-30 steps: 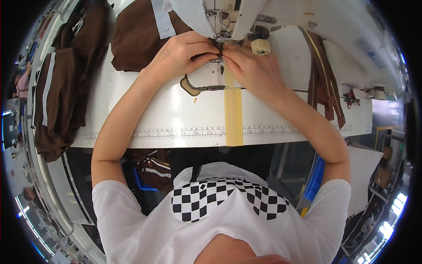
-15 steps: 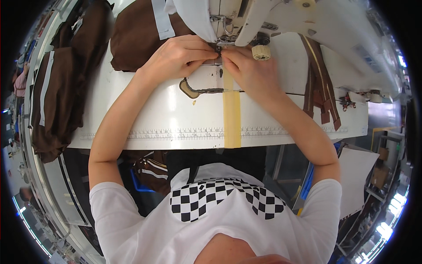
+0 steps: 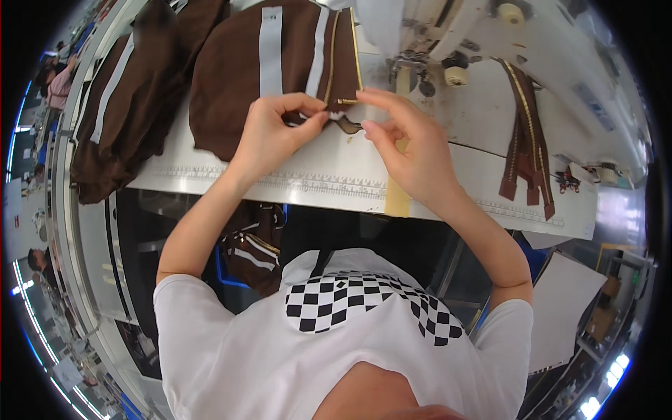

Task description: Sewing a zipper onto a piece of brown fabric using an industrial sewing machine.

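A brown garment piece with pale grey stripes and a gold-toothed zipper lies on the white sewing table. At its lower corner, my left hand pinches the edge between thumb and forefinger. A small whitish bit shows beside those fingertips; I cannot make out what it is. My right hand is open, thumb and forefinger apart. Its forefinger tip is close to the zipper's end, and its thumb is by a small dark-edged plate on the table. The sewing machine's needle area is just beyond my right hand.
More brown garments hang over the table's left side. Loose brown zippers lie on the right. A printed ruler runs along the front edge, crossed by yellow tape. Further brown pieces sit in a blue-rimmed container below.
Both hands have come away from the needle area toward me, and the right has opened. The garment piece has come nearer, its zipper now showing. The view has shifted.
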The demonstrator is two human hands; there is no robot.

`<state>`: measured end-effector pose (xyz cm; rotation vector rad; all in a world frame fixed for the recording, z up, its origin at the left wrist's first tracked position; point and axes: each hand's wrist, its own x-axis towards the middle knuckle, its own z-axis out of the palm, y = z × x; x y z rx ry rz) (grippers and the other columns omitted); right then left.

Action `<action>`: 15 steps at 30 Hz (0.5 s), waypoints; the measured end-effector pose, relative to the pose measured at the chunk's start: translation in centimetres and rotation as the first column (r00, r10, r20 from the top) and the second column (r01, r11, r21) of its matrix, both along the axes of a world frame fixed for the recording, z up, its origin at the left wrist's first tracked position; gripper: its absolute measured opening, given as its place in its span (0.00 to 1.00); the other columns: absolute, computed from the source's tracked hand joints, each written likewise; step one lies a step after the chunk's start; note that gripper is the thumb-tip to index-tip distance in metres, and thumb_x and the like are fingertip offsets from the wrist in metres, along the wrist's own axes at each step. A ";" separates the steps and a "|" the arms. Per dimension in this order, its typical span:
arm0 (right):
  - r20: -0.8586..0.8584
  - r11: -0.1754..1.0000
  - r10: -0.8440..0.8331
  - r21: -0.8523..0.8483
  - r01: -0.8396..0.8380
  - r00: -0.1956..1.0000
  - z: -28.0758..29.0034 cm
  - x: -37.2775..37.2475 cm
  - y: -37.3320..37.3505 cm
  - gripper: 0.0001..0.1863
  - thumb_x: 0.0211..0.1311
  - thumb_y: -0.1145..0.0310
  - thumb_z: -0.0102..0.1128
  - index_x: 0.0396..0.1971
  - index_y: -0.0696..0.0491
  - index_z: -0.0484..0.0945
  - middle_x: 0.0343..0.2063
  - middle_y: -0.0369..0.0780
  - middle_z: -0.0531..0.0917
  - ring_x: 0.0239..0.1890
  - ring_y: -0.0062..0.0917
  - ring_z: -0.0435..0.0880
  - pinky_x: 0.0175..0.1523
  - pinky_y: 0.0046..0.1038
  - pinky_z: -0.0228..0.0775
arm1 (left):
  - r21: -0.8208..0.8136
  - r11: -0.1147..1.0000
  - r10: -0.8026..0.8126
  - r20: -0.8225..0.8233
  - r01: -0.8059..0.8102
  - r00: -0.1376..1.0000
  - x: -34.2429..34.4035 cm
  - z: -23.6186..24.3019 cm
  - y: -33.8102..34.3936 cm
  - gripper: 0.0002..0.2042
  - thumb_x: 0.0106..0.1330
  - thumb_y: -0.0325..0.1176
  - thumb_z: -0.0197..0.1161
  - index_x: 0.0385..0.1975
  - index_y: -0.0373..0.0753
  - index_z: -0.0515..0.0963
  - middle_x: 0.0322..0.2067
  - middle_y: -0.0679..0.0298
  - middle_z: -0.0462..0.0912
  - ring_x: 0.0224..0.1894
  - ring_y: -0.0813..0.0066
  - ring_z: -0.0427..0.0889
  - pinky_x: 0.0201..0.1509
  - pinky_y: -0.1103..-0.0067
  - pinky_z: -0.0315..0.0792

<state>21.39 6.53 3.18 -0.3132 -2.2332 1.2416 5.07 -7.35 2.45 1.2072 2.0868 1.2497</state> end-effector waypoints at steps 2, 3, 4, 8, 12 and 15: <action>0.089 0.963 0.101 -0.259 -0.075 0.991 1.0 -0.3 -1.6 0.12 0.62 0.72 0.60 0.45 0.56 0.79 0.30 0.41 0.84 0.24 0.21 0.81 0.28 0.21 0.69 | -0.019 0.995 0.097 0.256 -0.095 0.962 2.6 1.7 -2.3 0.09 0.59 0.28 0.67 0.34 0.28 0.82 0.27 0.65 0.84 0.30 0.87 0.77 0.35 0.86 0.71; 0.037 0.944 0.152 -0.302 -0.134 0.988 0.4 -0.9 -2.1 0.11 0.62 0.70 0.60 0.42 0.58 0.80 0.27 0.42 0.84 0.22 0.18 0.81 0.26 0.20 0.67 | -0.014 0.993 0.111 0.382 -0.115 0.917 3.2 2.1 -3.1 0.09 0.59 0.28 0.67 0.34 0.29 0.82 0.27 0.65 0.84 0.31 0.86 0.78 0.36 0.87 0.71; 0.037 0.941 0.163 -0.307 -0.144 0.986 0.6 -1.1 -2.3 0.11 0.62 0.70 0.60 0.42 0.58 0.80 0.27 0.42 0.84 0.22 0.18 0.81 0.26 0.20 0.67 | 0.006 0.993 0.105 0.411 -0.118 0.905 3.7 2.8 -3.6 0.09 0.60 0.29 0.67 0.35 0.30 0.82 0.28 0.65 0.84 0.31 0.86 0.78 0.37 0.87 0.71; 0.166 0.866 0.244 -0.480 -0.138 0.955 1.4 -1.6 -3.0 0.08 0.62 0.69 0.61 0.35 0.59 0.81 0.23 0.38 0.83 0.23 0.13 0.81 0.26 0.17 0.66 | 0.133 0.990 -0.016 0.375 -0.037 0.927 1.5 3.5 -5.7 0.11 0.66 0.32 0.62 0.39 0.30 0.82 0.31 0.65 0.85 0.36 0.84 0.79 0.41 0.85 0.72; 0.173 0.831 0.304 -0.529 -0.171 0.937 1.5 -1.5 -3.7 0.07 0.66 0.72 0.57 0.38 0.60 0.79 0.27 0.34 0.81 0.26 0.14 0.79 0.32 0.17 0.69 | 0.054 0.760 0.351 -0.872 -0.647 0.340 -5.6 0.2 -7.6 0.19 0.68 0.46 0.57 0.55 0.47 0.75 0.48 0.51 0.80 0.52 0.45 0.74 0.52 0.66 0.72; 0.116 0.833 0.311 -0.511 -0.212 0.943 0.5 -1.0 -4.2 0.07 0.65 0.72 0.57 0.38 0.60 0.79 0.28 0.35 0.82 0.28 0.15 0.80 0.34 0.19 0.71 | -0.004 0.763 0.315 -0.871 -0.647 0.377 -5.5 -3.8 -8.2 0.22 0.68 0.44 0.56 0.61 0.50 0.69 0.48 0.51 0.77 0.47 0.45 0.76 0.48 0.65 0.73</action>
